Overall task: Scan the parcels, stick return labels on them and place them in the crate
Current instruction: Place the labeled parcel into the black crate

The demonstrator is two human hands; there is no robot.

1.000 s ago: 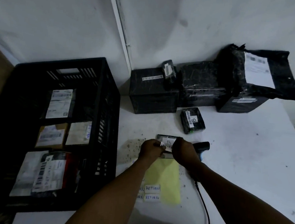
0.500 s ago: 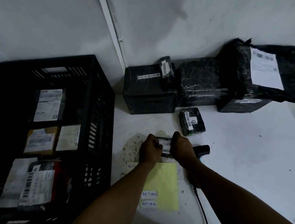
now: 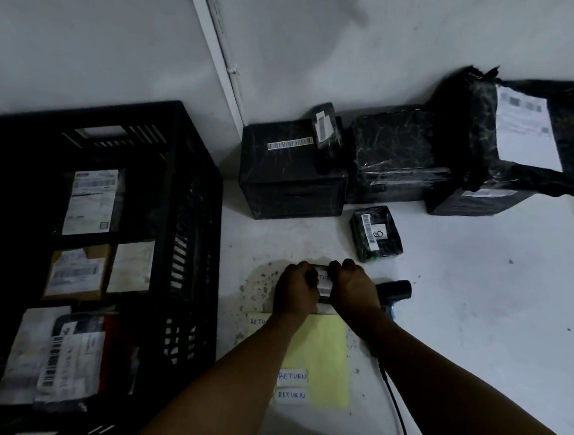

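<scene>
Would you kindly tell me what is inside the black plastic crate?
The black plastic crate holds several labelled parcels; anything beneath them is covered.

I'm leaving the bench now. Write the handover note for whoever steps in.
Left hand and right hand both grip a small black parcel on the table, pressing a return label onto it.
Scanner lies just right of the hands.
Crate on the left already holds several labelled parcels.
Yellow sheet carries spare return labels.
Left: put this parcel in the crate, then handle the small parcel marked B and the black parcels by the wall.
</scene>
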